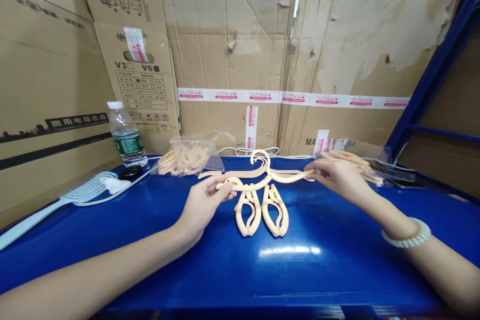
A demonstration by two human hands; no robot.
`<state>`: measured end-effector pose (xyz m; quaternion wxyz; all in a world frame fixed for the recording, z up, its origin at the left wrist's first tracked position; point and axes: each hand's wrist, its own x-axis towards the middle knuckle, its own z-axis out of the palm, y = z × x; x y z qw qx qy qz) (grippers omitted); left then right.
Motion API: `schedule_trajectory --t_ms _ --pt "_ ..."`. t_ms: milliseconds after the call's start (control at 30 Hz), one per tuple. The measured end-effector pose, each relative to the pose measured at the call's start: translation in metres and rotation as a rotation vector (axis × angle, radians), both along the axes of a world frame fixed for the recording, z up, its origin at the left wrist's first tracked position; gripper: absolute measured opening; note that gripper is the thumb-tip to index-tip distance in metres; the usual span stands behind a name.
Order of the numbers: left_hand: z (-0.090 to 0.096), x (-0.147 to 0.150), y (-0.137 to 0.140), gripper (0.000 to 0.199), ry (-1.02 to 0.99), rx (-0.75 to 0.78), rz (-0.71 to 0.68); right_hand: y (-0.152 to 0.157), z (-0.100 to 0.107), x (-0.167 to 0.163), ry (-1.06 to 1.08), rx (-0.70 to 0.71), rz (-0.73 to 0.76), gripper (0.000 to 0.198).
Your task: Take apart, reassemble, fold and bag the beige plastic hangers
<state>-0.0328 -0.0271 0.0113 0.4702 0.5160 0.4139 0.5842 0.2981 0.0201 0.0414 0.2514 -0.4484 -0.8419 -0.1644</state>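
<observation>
My left hand (202, 202) pinches the left arm of an unfolded, cream-coloured plastic clothes hanger (267, 178). At the other end, my right hand (335, 177) has its fingers closed on the tip of the right arm. The hanger's hook points up. Behind it lies another unfolded hanger (213, 174), partly hidden. Two folded hangers, a left one (240, 222) and a right one (285, 220), lie side by side on the blue table just in front of the held hanger.
A clear bag of folded hangers (187, 156) lies at the back left, and another bag (347, 156) at the back right. A water bottle (127, 137), a black round object (131, 172) and a light-blue fly swatter (84, 190) are at left. Cardboard sheets (228, 55) wall the back.
</observation>
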Motion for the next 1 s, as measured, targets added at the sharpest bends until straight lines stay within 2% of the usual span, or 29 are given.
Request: schedule_trajectory --t_ms 100,200,367,567,700,833,1000 --pt "0.002 0.001 -0.003 0.037 -0.013 -0.005 -0.002 -0.001 -0.002 -0.001 -0.071 0.108 0.029 0.014" --pt "0.001 0.001 -0.004 0.039 -0.025 -0.016 -0.009 -0.003 -0.002 -0.002 -0.106 0.183 -0.011 0.014" --pt "0.001 0.002 -0.003 0.040 -0.044 -0.018 -0.007 -0.005 -0.002 -0.005 -0.109 0.182 -0.016 0.018" --pt "0.001 0.002 -0.002 0.039 -0.064 -0.015 0.014 -0.001 -0.004 -0.007 0.219 -0.004 0.213 0.013" --pt "0.001 0.001 -0.002 0.040 -0.117 -0.017 0.020 0.000 -0.006 -0.010 0.511 -0.237 0.238 0.032" --pt "0.004 0.002 -0.003 0.044 -0.135 -0.010 0.024 -0.004 -0.005 -0.015 0.678 -0.473 0.288 0.038" --pt "0.006 0.002 -0.005 0.046 -0.111 -0.039 0.041 -0.005 -0.005 -0.019 0.877 -0.560 0.283 0.044"
